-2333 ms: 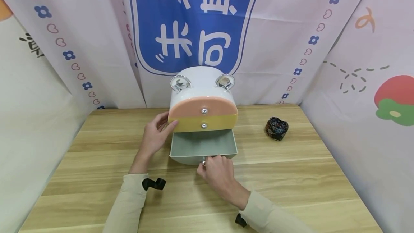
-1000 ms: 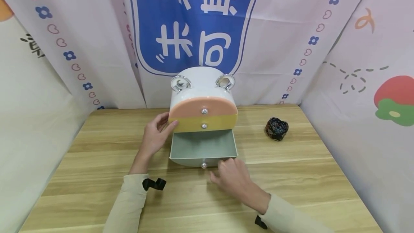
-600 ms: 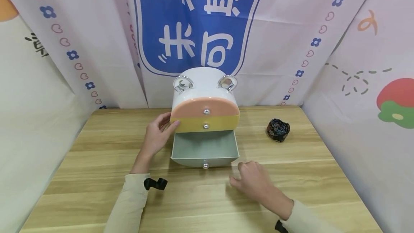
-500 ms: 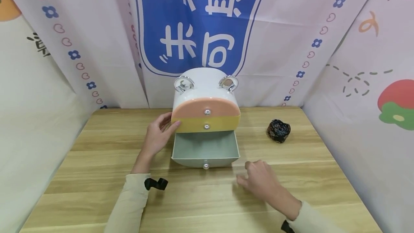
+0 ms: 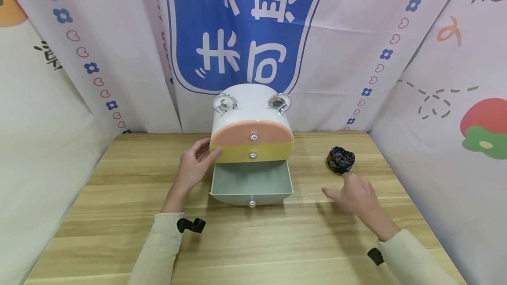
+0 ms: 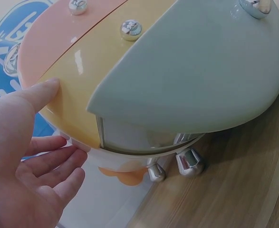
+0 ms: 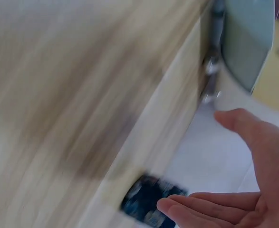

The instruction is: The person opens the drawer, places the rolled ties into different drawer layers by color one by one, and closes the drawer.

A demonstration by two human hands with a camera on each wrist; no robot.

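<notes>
A small white drawer cabinet (image 5: 251, 104) stands at the back middle of the table, with a coral drawer (image 5: 237, 132), a yellow drawer (image 5: 233, 153) and a pulled-out green drawer (image 5: 251, 179). Nothing shows inside the green one. My left hand (image 5: 192, 166) rests on the cabinet's left side. In the left wrist view its thumb touches the yellow front, with the other fingers loosely bent at the side. My right hand (image 5: 358, 195), thumb spread and holding nothing, is just in front of a rolled dark patterned cloth (image 5: 340, 160). The right wrist view is blurred.
Wooden tabletop (image 5: 245, 250) extends around the cabinet. A printed curtain (image 5: 336, 56) hangs behind the table, with printed side panels (image 5: 435, 144) at left and right. Silver ear-shaped rings (image 5: 279, 102) stick up from the cabinet top. It stands on metal feet (image 6: 190, 161).
My right hand let go of the green drawer's knob and moved right and away from me, toward the cloth roll. The drawer stays pulled out. My left hand has stayed on the cabinet.
</notes>
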